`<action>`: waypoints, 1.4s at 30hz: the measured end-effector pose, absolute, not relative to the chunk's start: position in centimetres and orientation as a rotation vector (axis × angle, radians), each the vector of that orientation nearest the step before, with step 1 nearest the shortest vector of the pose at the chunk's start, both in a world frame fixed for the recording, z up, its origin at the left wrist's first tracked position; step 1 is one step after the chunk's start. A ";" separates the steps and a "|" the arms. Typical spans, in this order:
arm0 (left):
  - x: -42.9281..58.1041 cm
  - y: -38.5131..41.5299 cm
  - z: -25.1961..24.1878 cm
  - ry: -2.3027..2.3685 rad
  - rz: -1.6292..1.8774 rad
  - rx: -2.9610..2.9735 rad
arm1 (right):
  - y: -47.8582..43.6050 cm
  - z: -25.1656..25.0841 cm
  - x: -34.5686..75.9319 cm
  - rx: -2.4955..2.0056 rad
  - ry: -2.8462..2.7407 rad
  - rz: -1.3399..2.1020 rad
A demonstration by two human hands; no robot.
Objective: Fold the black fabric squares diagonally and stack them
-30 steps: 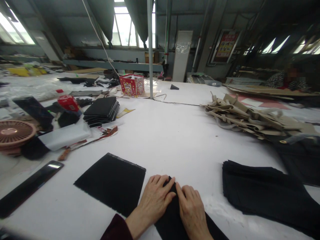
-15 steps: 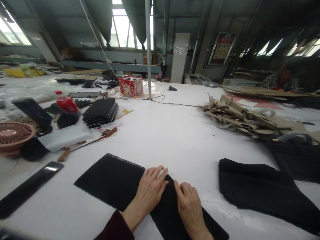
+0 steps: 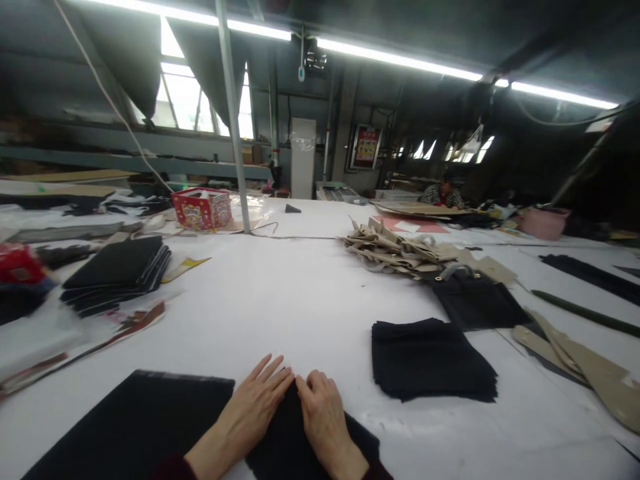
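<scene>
My left hand lies flat on black fabric, its fingers stretched out toward the far corner. The fingers of my right hand are curled at the same far edge, the index fingertip close to my left fingertips and the thumb hidden. Under and between the hands runs a black fabric piece. Left of it lies a broad black fabric panel with a pale strip along its far edge; my left forearm hides where the two meet. A stack of black fabric pieces rests to the right, apart from my hands.
Beige straps are heaped beyond the stack, near a black bag panel. At left are folded black pieces and a red patterned box beside an upright pole. Beige strips lie far right. Another person is in the background.
The view has swung right and up, bringing ceiling lights and the right side of the table into sight. My left hand has moved closer to my right, fingers flatter; both remain on the black fabric.
</scene>
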State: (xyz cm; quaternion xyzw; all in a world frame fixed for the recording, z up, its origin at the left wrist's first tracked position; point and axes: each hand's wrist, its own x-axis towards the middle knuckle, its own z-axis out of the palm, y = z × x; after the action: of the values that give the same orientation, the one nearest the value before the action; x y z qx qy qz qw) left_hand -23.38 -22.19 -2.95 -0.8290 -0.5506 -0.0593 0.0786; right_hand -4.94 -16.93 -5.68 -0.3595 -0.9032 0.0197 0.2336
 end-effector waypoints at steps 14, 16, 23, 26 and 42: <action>-22.3 -22.4 -1.6 -1.729 -0.133 -2.499 | -17.3 -5.6 -3.0 -0.947 -2.449 0.057; -22.1 -22.4 -1.3 -1.746 -0.118 -2.519 | -17.2 -5.4 -2.6 -0.912 -2.460 0.069; -21.4 -22.9 -0.5 -1.751 -0.082 -2.513 | -17.1 -5.9 -1.7 -0.838 -2.474 0.045; -21.1 -23.0 -0.3 -1.730 -0.083 -2.528 | -17.2 -6.0 -1.2 -0.845 -2.476 0.042; -19.8 -22.6 -0.6 -1.646 -0.044 -2.608 | -17.8 -6.2 1.4 -0.873 -2.477 0.058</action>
State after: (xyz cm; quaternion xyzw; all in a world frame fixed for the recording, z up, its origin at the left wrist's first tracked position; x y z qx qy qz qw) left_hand -19.76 -22.57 -0.63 -0.8453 -0.5334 -0.0143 0.0285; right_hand 1.39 -17.75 -6.22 -0.3215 -0.9119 0.0212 0.2542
